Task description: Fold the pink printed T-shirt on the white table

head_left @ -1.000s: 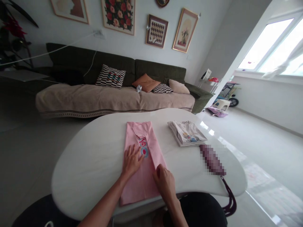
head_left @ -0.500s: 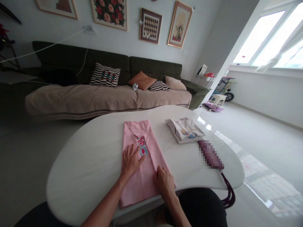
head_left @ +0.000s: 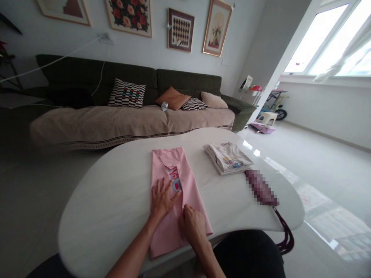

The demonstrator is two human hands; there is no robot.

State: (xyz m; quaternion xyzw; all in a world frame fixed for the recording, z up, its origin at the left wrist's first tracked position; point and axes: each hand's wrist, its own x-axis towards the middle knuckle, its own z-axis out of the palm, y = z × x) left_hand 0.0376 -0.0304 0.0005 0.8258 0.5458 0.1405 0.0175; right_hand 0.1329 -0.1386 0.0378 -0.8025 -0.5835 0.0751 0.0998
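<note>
A pink shirt (head_left: 191,185) lies folded into a long strip on the white table (head_left: 110,185), its collar end away from me. Between its two folded-in sides a red and blue print shows. My left hand (head_left: 161,199) rests flat on the shirt's left side, fingers spread. Closed in a pinch, my right hand (head_left: 193,224) grips the edge of the shirt's right flap near the middle line. Its fingertips are partly hidden from view.
Right of the shirt sits a stack of folded white shirts (head_left: 228,158). A blurred-out dark red item (head_left: 262,188) with a strap hangs over the table's right edge. My knee (head_left: 249,255) is beneath the front edge. A sofa (head_left: 130,125) with cushions stands behind.
My right hand has moved left toward the middle of the shirt, bringing the right flap's edge with it. The left hand stays flat in about the same place.
</note>
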